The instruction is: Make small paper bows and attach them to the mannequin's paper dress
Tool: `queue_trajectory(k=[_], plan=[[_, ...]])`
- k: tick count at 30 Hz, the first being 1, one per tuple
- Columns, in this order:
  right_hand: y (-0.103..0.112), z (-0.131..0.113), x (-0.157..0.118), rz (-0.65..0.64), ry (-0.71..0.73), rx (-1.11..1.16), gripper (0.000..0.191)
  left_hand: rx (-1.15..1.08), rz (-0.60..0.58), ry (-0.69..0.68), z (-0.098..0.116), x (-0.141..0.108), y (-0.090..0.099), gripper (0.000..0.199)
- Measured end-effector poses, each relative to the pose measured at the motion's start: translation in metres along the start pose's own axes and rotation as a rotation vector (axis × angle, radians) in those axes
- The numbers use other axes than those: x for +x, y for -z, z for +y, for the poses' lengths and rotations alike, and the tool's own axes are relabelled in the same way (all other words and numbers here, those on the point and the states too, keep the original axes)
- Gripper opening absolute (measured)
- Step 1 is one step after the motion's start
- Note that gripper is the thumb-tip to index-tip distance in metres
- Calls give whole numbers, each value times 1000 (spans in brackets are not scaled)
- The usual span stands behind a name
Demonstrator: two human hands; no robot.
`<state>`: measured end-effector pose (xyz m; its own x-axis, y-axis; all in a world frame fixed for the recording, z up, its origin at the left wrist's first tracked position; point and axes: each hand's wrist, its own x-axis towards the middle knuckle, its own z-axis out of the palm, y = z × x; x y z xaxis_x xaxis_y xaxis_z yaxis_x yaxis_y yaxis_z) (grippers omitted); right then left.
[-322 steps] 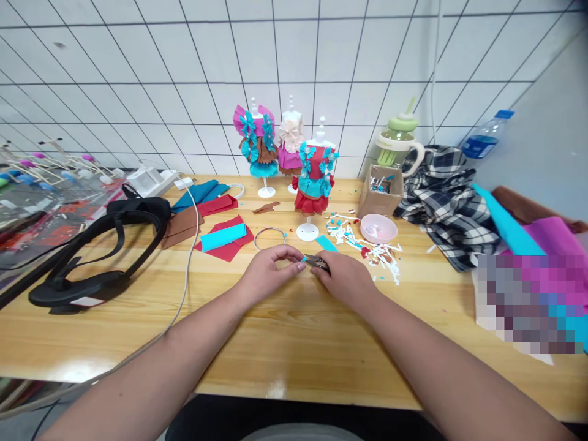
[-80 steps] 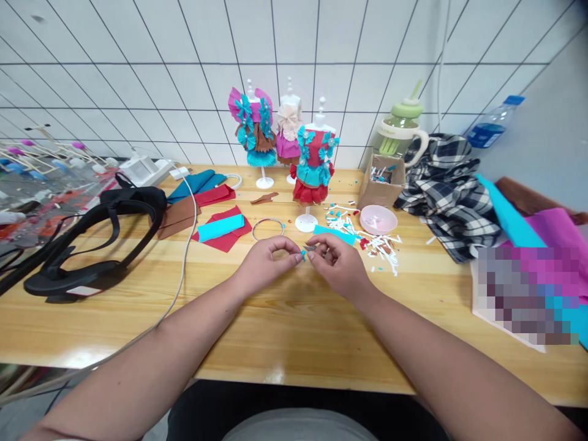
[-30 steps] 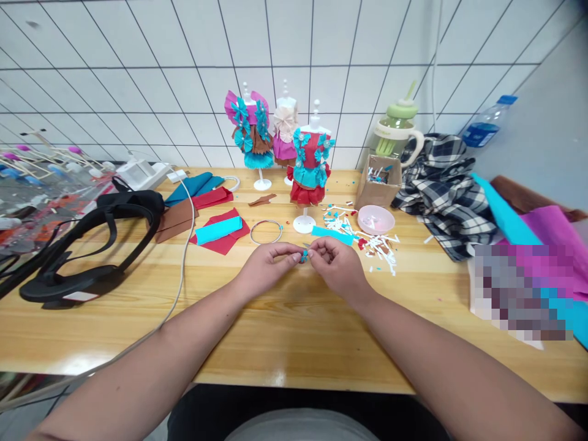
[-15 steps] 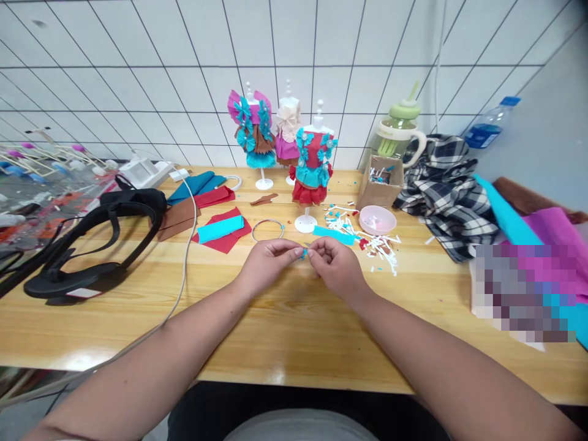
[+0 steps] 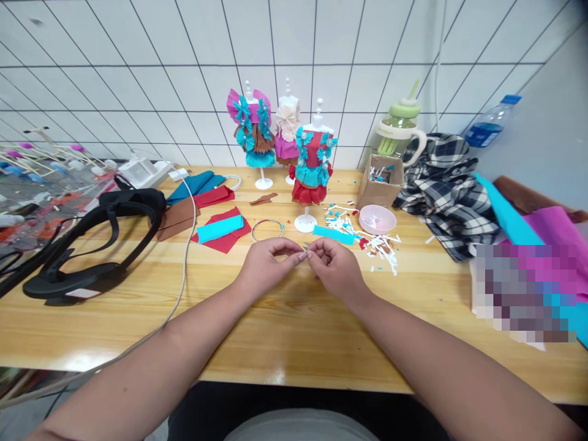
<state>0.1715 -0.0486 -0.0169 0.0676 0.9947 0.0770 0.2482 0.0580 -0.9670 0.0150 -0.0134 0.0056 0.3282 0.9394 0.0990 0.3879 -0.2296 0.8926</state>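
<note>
My left hand (image 5: 271,263) and my right hand (image 5: 334,263) meet over the table, thumbs and fingertips pinched together and touching. In the earlier frame a small blue paper piece shows between them; now the fingers cover it. A thin greyish tip (image 5: 307,245) sticks out by the fingertips, too small to name. Just beyond the hands are a thin wire ring (image 5: 267,221), a blue paper strip (image 5: 334,235) and a small dress form (image 5: 313,159) dressed in red and blue crepe paper with bows.
Two more dressed forms (image 5: 255,131) stand behind. White scraps (image 5: 383,250) lie around a pink bowl (image 5: 377,219) and a cardboard box (image 5: 380,184). Folded paper (image 5: 220,229), a black headset (image 5: 101,245) and a cable (image 5: 184,257) are left; plaid cloth (image 5: 448,190) lies right.
My left thumb and fingertips have shifted slightly right, against the right fingertips. The small blue piece that showed between them is now hidden. The right hand has hardly moved.
</note>
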Motion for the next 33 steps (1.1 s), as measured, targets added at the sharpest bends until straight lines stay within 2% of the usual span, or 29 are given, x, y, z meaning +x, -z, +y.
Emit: queue_trajectory(k=[7,15,26,33], plan=[[-2,1,-1,-19,-34,39,12,-176,-34,92,-9,1,0,22],[0,0,3,-144,-225,346,22,-112,25,66,-10,2,-1,23],[0,3,3,-90,-138,260,23,-155,21,74,-5,1,-2,23],[0,-1,3,-114,-164,286,24,-203,16,13,-7,1,-4,23]])
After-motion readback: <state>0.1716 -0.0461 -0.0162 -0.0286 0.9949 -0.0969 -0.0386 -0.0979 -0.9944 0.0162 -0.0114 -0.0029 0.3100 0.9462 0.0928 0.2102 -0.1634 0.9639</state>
